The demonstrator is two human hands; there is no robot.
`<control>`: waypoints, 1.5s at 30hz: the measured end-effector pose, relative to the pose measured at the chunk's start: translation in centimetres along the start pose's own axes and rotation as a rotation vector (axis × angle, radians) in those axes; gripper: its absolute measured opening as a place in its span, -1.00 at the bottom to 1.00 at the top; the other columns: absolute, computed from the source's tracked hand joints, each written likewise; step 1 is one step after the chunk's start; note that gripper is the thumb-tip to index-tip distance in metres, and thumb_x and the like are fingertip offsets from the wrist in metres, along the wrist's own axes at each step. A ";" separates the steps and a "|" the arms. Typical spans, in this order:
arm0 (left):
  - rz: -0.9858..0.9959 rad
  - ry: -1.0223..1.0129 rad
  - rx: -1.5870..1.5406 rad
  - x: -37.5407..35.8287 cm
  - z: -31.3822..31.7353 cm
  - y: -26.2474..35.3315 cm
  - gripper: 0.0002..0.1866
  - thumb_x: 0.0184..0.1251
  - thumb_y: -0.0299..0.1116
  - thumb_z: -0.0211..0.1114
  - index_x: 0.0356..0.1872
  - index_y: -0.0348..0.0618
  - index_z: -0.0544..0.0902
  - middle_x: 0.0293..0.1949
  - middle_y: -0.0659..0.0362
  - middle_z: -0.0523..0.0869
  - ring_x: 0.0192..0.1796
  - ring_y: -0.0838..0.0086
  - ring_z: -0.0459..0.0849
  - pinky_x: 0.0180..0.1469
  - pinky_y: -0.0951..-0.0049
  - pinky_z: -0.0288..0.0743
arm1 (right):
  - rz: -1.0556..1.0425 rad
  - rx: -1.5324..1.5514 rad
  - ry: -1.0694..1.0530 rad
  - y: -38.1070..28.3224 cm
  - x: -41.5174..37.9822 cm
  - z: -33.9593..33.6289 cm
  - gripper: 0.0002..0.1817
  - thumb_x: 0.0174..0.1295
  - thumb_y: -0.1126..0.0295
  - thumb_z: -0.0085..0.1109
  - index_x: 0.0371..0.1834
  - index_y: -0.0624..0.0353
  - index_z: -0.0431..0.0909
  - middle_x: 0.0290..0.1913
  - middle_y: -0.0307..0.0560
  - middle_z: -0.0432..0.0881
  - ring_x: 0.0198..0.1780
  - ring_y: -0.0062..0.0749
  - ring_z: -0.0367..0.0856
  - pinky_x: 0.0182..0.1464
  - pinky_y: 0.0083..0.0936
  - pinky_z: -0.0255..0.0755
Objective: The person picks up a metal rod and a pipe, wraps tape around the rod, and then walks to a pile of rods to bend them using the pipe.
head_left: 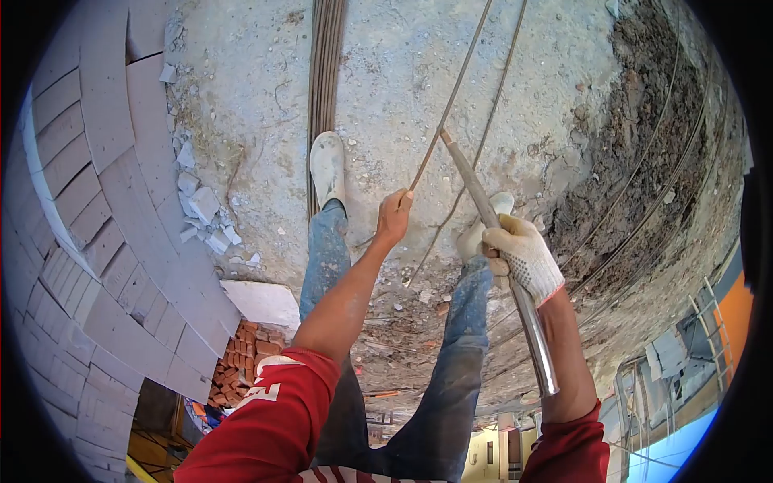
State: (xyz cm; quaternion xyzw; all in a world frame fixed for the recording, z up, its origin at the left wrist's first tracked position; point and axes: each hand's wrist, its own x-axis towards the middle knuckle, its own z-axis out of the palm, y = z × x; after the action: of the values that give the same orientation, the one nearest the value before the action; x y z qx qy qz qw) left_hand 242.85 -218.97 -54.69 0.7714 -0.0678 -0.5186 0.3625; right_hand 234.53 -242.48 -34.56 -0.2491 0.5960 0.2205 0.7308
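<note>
One thin rod [455, 95] in clenched left hand [394, 216], one pipe [531, 332] through clenched right hand [523, 253]

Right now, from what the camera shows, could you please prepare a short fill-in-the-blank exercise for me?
The right hand, on the metal pipe, wears a ____.
The left hand grips a thin rod; the left sleeve is ____.
In this view, the rod bundle lies to the thin rod's ____.

Missing words: glove; red; left.

The rod bundle [327, 72] is cut off above; the gloved right hand [522, 253] hides part of the metal pipe [475, 187].
</note>
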 end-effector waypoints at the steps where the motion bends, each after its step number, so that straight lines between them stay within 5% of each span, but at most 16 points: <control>1: 0.007 -0.003 0.006 -0.7 -0.4 0.8 -0.57 0.55 -0.12 0.08 -0.42 -0.32 0.46 -0.58 0.00 0.40 -0.47 0.25 0.40 -0.33 0.16 0.30 | -0.092 -0.287 0.143 0.9 -1.5 0.8 -0.80 0.30 0.43 0.11 -0.13 0.33 0.40 -0.50 -0.03 0.53 -0.65 -0.48 0.54 -0.69 -0.47 0.36; 2: -0.026 0.066 -0.005 -1.6 -0.8 1.9 -0.54 0.55 -0.10 0.09 -0.46 -0.31 0.43 -0.61 0.08 0.32 -0.48 0.36 0.33 -0.37 0.20 0.25 | -0.182 -0.573 0.288 2.0 -3.0 1.5 -0.84 0.32 0.45 0.09 -0.16 0.32 0.41 -0.55 -0.09 0.50 -0.68 -0.49 0.52 -0.71 -0.47 0.35; 5: -0.050 0.168 -0.063 -3.8 -1.8 4.9 -0.50 0.56 -0.07 0.11 -0.53 -0.27 0.40 -0.65 0.22 0.24 -0.51 0.51 0.25 -0.43 0.28 0.16 | -0.149 -0.174 0.348 7.4 -3.5 2.4 -0.79 0.33 0.52 0.03 -0.02 0.36 0.37 -0.63 -0.12 0.47 -0.72 -0.44 0.52 -0.72 -0.46 0.39; 12: -0.082 0.263 -0.534 -10.0 -3.3 15.6 -0.47 0.58 0.02 0.15 -0.59 -0.02 0.30 -0.65 0.42 0.18 -0.66 0.69 0.12 -0.63 0.51 -0.08 | -0.202 0.670 0.269 15.3 -2.4 10.6 -0.49 0.40 0.37 0.19 0.36 0.25 0.32 0.25 0.02 0.60 -0.39 -0.33 0.76 -0.60 -0.59 0.57; 14: -0.034 0.329 -0.588 -10.7 -4.9 18.1 -0.46 0.57 0.04 0.16 -0.60 -0.01 0.28 -0.65 0.42 0.15 -0.67 0.68 0.11 -0.64 0.52 -0.06 | -0.234 0.788 0.221 15.5 -2.0 13.7 -0.49 0.40 0.35 0.20 0.37 0.21 0.33 0.23 0.01 0.62 -0.42 -0.34 0.74 -0.59 -0.59 0.56; 18: 0.065 0.365 -0.734 -12.7 -9.0 23.0 -0.60 0.57 -0.13 0.19 -0.50 -0.07 0.39 -0.65 0.42 0.23 -0.64 0.74 0.20 -0.63 0.57 -0.01 | -0.362 0.805 0.174 13.5 -0.1 17.8 -0.79 0.43 0.34 0.20 -0.01 0.15 0.44 -0.26 -0.12 0.65 -0.47 -0.52 0.63 -0.49 -0.59 0.53; 20: 0.204 0.282 -0.555 -12.8 -11.7 27.6 -0.77 0.50 -0.22 0.27 -0.23 -0.18 0.54 -0.61 0.34 0.35 -0.67 0.65 0.24 -0.64 0.54 0.14 | -0.453 0.715 0.155 11.4 -0.3 18.6 -0.81 0.43 0.34 0.21 -0.15 0.14 0.39 -0.43 -0.23 0.52 -0.48 -0.56 0.57 -0.48 -0.56 0.51; 23: 0.452 0.624 -0.576 -9.6 -16.8 37.4 -0.51 0.45 -0.36 0.30 0.32 -0.20 0.41 -0.45 0.23 0.54 -0.63 0.59 0.41 -0.57 0.54 0.38 | -0.629 0.639 0.128 8.1 -1.9 17.7 -0.83 0.43 0.43 0.17 -0.12 0.18 0.35 -0.46 -0.23 0.47 -0.57 -0.55 0.53 -0.53 -0.55 0.49; 25: 0.539 0.746 -0.560 -7.9 -19.7 40.5 -0.44 0.44 -0.39 0.29 0.41 -0.17 0.34 -0.40 0.19 0.59 -0.62 0.56 0.46 -0.54 0.54 0.43 | -0.719 0.551 0.188 6.0 -3.1 15.2 -0.84 0.43 0.47 0.15 -0.11 0.19 0.34 -0.48 -0.24 0.46 -0.63 -0.54 0.51 -0.55 -0.55 0.49; 28: 0.599 0.558 -0.326 -7.8 -21.0 40.8 -0.53 0.38 -0.45 0.28 0.29 -0.20 0.45 -0.37 0.17 0.63 -0.57 0.57 0.49 -0.50 0.52 0.46 | -0.841 0.456 0.317 2.0 -5.0 9.0 -0.85 0.43 0.43 0.15 -0.12 0.19 0.37 -0.49 -0.26 0.46 -0.67 -0.58 0.47 -0.58 -0.57 0.47; 32: 1.137 0.513 0.540 -10.1 -18.0 40.0 -0.81 0.24 -0.45 0.24 -0.14 -0.26 0.62 -0.46 0.11 0.61 -0.46 0.27 0.51 -0.27 0.26 0.47 | -1.000 0.382 0.462 -1.9 -9.2 -2.5 -0.86 0.42 0.41 0.18 -0.13 0.17 0.41 -0.51 -0.29 0.47 -0.71 -0.65 0.43 -0.67 -0.66 0.35; 34: 1.144 0.510 0.589 -12.8 -14.2 41.7 -0.82 0.26 -0.38 0.26 -0.21 -0.27 0.63 -0.56 0.09 0.56 -0.44 0.13 0.51 -0.24 0.21 0.42 | -1.063 0.326 0.537 -3.7 -12.5 -7.8 -0.86 0.42 0.41 0.18 -0.12 0.17 0.41 -0.50 -0.30 0.47 -0.71 -0.68 0.42 -0.68 -0.70 0.35; 37: 0.612 0.220 0.754 -15.9 -9.4 42.0 -0.79 0.31 -0.28 0.36 -0.16 -0.18 0.66 -0.59 0.11 0.56 -0.44 0.13 0.51 -0.24 0.16 0.42 | -1.194 0.213 0.670 -5.7 -15.7 -15.2 -0.87 0.44 0.41 0.17 -0.12 0.17 0.42 -0.50 -0.30 0.49 -0.69 -0.69 0.44 -0.66 -0.69 0.39; 41: 0.611 0.188 0.830 -16.2 -2.7 41.6 -0.79 0.36 -0.25 0.35 -0.28 -0.21 0.70 -0.58 0.09 0.55 -0.45 0.15 0.54 -0.27 0.13 0.43 | -1.404 0.128 0.728 -10.5 -19.5 -21.5 -0.87 0.46 0.40 0.17 -0.11 0.17 0.44 -0.47 -0.28 0.51 -0.65 -0.67 0.49 -0.62 -0.69 0.43; 44: 1.109 0.195 0.849 -13.5 2.3 40.7 -0.71 0.41 -0.23 0.34 -0.41 -0.26 0.71 -0.56 0.08 0.58 -0.48 0.17 0.55 -0.32 0.15 0.43 | -1.507 0.030 0.841 -14.9 -20.7 -25.2 -0.82 0.47 0.37 0.17 -0.01 0.21 0.47 -0.36 -0.20 0.60 -0.47 -0.56 0.68 -0.53 -0.66 0.56; 45: 1.006 0.043 0.638 -12.3 4.4 40.1 -0.69 0.41 -0.23 0.34 -0.44 -0.28 0.71 -0.56 0.08 0.58 -0.50 0.20 0.54 -0.35 0.17 0.42 | -1.580 0.094 0.772 -16.4 -21.9 -25.2 -0.77 0.48 0.37 0.17 0.06 0.24 0.46 -0.32 -0.17 0.61 -0.40 -0.51 0.72 -0.49 -0.64 0.60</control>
State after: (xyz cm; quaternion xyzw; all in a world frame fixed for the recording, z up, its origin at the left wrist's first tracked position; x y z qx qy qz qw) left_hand 244.46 -244.41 -21.11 0.7255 -0.5702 -0.2215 0.3153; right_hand 221.27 -271.64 -15.60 -0.6155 0.4633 -0.4740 0.4264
